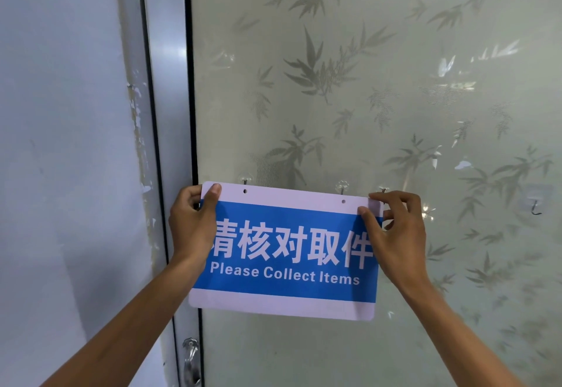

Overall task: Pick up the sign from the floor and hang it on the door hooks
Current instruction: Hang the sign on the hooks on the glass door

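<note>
A white and blue sign [286, 283] reading "Please Collect Items" is held flat against the frosted glass door [365, 82]. My left hand [191, 222] grips its upper left corner and my right hand [392, 228] pinches its upper right corner. Two small holes sit near the sign's top edge. Just above that edge, clear adhesive hooks stick to the glass: a left hook [245, 180] and a middle hook [343, 187]. A third hook [383, 189] peeks out above my right fingers. The holes sit slightly below the hooks.
Another clear hook [535, 204] with a dark metal prong is stuck farther right on the glass. The metal door frame [165, 113] and a white wall with peeling paint [60, 143] lie to the left. A metal handle [191, 356] sits low on the frame.
</note>
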